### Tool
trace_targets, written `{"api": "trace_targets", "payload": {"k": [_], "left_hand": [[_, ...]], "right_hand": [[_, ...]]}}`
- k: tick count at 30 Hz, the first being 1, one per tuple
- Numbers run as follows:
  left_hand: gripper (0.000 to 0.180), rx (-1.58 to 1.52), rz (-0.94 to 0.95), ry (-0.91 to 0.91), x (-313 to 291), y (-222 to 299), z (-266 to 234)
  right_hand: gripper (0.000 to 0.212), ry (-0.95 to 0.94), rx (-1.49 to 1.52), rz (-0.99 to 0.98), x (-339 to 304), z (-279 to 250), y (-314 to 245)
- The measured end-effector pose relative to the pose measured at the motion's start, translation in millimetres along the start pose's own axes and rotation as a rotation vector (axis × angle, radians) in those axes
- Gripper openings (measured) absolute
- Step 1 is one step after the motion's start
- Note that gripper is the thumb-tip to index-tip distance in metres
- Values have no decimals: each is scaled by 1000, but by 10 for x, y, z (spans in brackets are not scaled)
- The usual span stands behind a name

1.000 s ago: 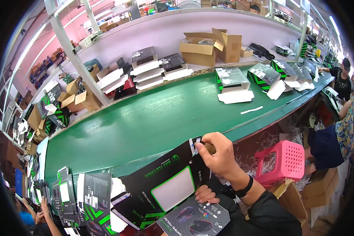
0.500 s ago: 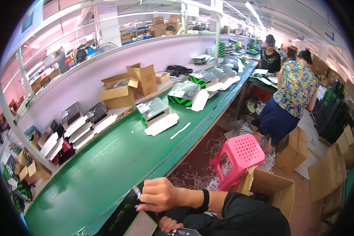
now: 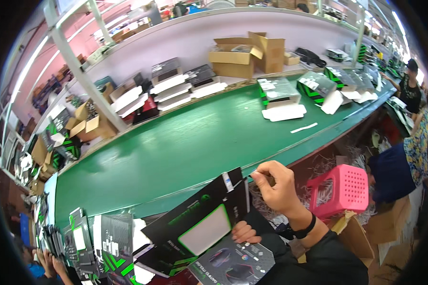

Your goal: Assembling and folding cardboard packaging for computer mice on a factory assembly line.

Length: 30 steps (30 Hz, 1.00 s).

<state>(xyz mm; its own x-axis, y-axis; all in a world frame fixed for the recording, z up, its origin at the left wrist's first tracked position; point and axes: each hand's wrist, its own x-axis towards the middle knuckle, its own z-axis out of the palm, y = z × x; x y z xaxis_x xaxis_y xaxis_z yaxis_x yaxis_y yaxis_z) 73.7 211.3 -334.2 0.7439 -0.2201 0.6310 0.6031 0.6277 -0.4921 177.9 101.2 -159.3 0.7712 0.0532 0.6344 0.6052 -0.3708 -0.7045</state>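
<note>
In front of me is a black printed carton (image 3: 188, 216) with green trim and a pale panel, tilted, a whitish strip (image 3: 228, 182) at its upper edge. My left hand (image 3: 245, 232) has its fingers curled over the carton's right edge; its thumb is hidden. Just beside the upper corner, my right hand (image 3: 276, 185), with a dark band at the wrist, is raised with thumb and forefinger pinched. Whatever is between those fingertips is too small to make out. Below the left hand lies a dark box picturing computer mice (image 3: 233, 263), overlapping the carton's lower part.
A green conveyor belt (image 3: 176, 142) runs across, bearing open printed boxes (image 3: 280, 92) at the far right. More flat boxes (image 3: 114, 242) lie at lower left, near another person's hands (image 3: 47, 263). A pink stool (image 3: 342, 190) and an open cardboard box (image 3: 354, 235) stand at right.
My view has swung left and down, bringing the carton and the mouse box into fuller sight. The right hand now shows apart from the strip, its fingertips still pinched.
</note>
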Motion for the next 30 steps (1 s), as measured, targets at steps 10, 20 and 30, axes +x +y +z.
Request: {"api": "trace_targets", "payload": {"k": [10, 20, 30], "left_hand": [[14, 84, -90, -61, -226, 231, -172], [17, -4, -355, 44, -238, 867, -484], [18, -57, -223, 79, 335, 270, -266]], "right_hand": [[23, -51, -140, -156, 73, 181, -80], [31, -100, -54, -172, -60, 272, -56], [29, -162, -450, 42, -700, -38, 294]]}}
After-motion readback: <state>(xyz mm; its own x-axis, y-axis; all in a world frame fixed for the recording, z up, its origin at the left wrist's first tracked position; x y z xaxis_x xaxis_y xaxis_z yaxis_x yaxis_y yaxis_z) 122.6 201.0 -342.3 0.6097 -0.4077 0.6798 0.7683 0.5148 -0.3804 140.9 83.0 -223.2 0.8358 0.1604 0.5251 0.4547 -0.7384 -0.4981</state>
